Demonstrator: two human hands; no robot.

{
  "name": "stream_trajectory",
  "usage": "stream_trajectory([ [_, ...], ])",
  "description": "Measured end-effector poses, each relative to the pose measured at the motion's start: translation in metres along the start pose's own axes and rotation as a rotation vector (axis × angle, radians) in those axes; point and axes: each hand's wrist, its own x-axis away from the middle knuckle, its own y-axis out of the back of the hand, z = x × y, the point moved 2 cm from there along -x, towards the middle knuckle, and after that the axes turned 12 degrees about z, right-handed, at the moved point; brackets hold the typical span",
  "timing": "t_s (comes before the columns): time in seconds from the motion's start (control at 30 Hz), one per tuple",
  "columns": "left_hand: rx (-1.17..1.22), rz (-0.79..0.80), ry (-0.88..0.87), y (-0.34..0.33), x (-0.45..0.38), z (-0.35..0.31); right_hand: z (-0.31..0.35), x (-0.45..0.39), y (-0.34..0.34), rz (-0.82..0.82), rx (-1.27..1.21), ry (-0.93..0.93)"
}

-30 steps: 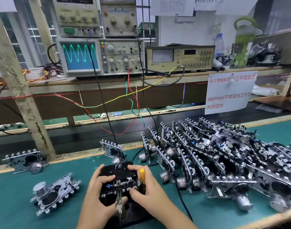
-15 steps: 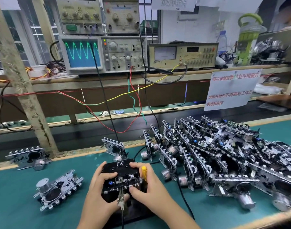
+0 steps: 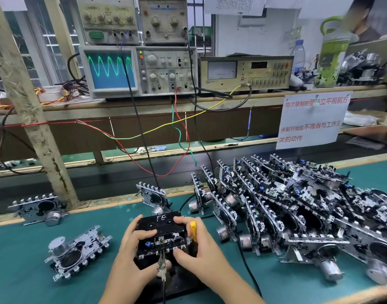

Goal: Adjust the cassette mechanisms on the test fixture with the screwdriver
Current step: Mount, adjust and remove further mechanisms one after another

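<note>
Cassette mechanism under test is seated on the black test fixture, low centre on the green bench mat. A black cassette marked "FE" is loaded on top of it. An alligator clip is attached at its front edge, with a black lead running down out of view.

Mechanism is gripped from both sides. Left hand is curled around the left end, fingers laid over the top, thumb pressed at the front edge by the clip. Right hand is wrapped around the right end, index finger over the cassette's top edge, thumb at the front. Yellow-handled screwdriver is held in the right hand, handle seen sticking up between fingers and palm; tip is hidden, so contact with a screw cannot be confirmed.

No bins in view; parts are laid loose on the mat. A large pile of mechanisms is stacked just right of the fixture. One mechanism is laid flat to the left, another is at the far left edge, and one is stood tilted just behind the fixture.

On the shelf behind, a green sine trace is shown on the oscilloscope, beside a meter unit.
</note>
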Motion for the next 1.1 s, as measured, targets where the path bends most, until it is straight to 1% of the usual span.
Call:
stream_trajectory([
  [0.17,0.015,0.145,-0.012,0.016,0.001,0.0,0.002,-0.001,0.0,0.008,0.03,0.02],
  [0.2,0.036,0.153,0.002,0.018,0.0,0.0,0.002,-0.001,0.001,0.011,0.04,0.027],
  [0.27,0.06,0.118,0.046,0.019,-0.004,-0.006,0.003,-0.001,0.003,0.022,0.071,0.029],
  [0.33,-0.027,0.06,0.074,0.02,-0.014,-0.019,0.005,0.002,0.001,0.04,0.135,0.024],
  [0.4,-0.206,0.062,0.082,0.024,-0.029,-0.035,0.003,0.007,-0.005,0.052,0.154,0.026],
  [0.43,-0.303,0.105,0.098,0.026,-0.036,-0.042,0.001,0.01,-0.008,0.047,0.144,0.027],
  [0.5,-0.455,0.233,0.181,0.032,-0.05,-0.055,-0.002,0.014,-0.01,0.013,0.133,0.033],
  [0.57,-0.475,0.326,0.283,0.034,-0.062,-0.062,-0.003,0.015,-0.011,-0.022,0.128,0.033],
  [0.67,-0.445,0.343,0.305,0.029,-0.069,-0.065,-0.002,0.016,-0.011,-0.043,0.147,0.028],
  [0.73,-0.405,0.304,0.28,0.03,-0.068,-0.06,-0.001,0.017,-0.01,-0.041,0.165,0.027],
  [0.8,-0.297,0.198,0.256,0.036,-0.062,-0.054,0.003,0.018,-0.007,-0.045,0.163,0.035],
  [0.9,-0.004,-0.116,0.215,0.047,-0.046,-0.048,0.01,0.016,-0.004,-0.053,0.223,0.081],
  [0.93,0.022,-0.214,0.232,0.051,-0.037,-0.043,0.013,0.014,-0.003,-0.054,0.263,0.109],
  [1.0,-0.105,-0.309,0.343,0.057,-0.013,-0.028,0.017,0.011,-0.002,-0.034,0.363,0.151],
  [1.03,-0.214,-0.318,0.415,0.06,0.002,-0.018,0.019,0.009,-0.002,-0.014,0.408,0.16],
  [1.1,-0.41,-0.277,0.539,0.06,0.028,0.001,0.022,0.005,-0.004,0.002,0.469,0.176],
])
